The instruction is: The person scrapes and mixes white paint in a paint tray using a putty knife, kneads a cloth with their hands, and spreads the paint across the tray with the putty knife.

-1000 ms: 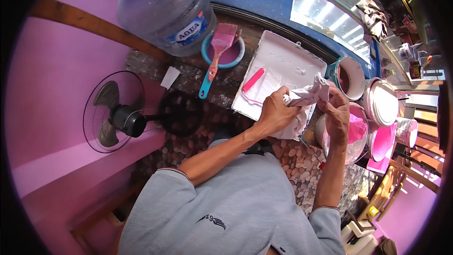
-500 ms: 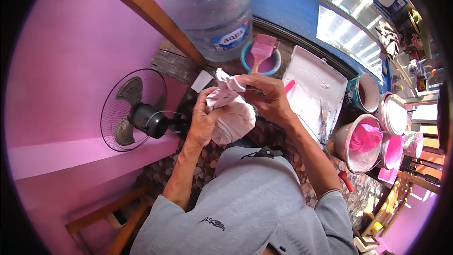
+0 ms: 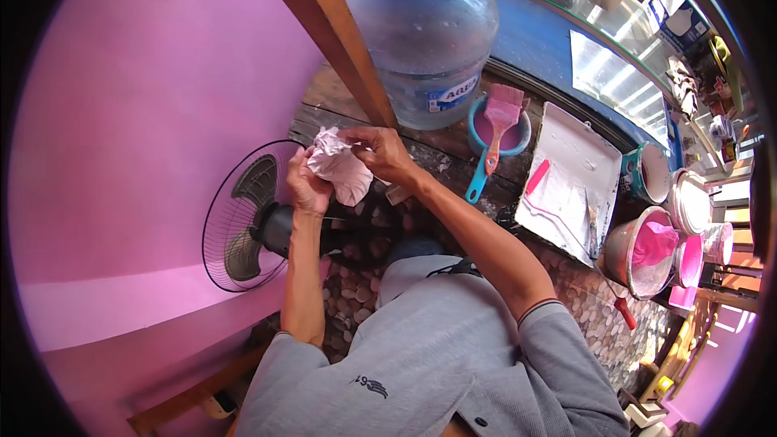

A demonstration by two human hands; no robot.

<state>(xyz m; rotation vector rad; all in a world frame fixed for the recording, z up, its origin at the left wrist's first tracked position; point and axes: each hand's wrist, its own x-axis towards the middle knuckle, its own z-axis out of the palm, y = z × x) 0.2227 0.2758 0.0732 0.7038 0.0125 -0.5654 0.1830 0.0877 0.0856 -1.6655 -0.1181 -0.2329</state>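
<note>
Near the table's (image 3: 330, 91) left edge, left hand (image 3: 310, 186) and right hand (image 3: 380, 152) both grip the cloth (image 3: 348, 178), carried away from above the tray (image 3: 571, 137), now untouched.

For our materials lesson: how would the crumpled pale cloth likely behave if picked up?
The pale cloth is probably floppy, judging by its folds. It seems light: the right hand appears only to pinch its edge. Its uneven shape makes rolling unlikely.

"AQUA" on water bottle label (image 3: 454, 95), what looks like "61" on gray shirt (image 3: 429, 340)
</note>
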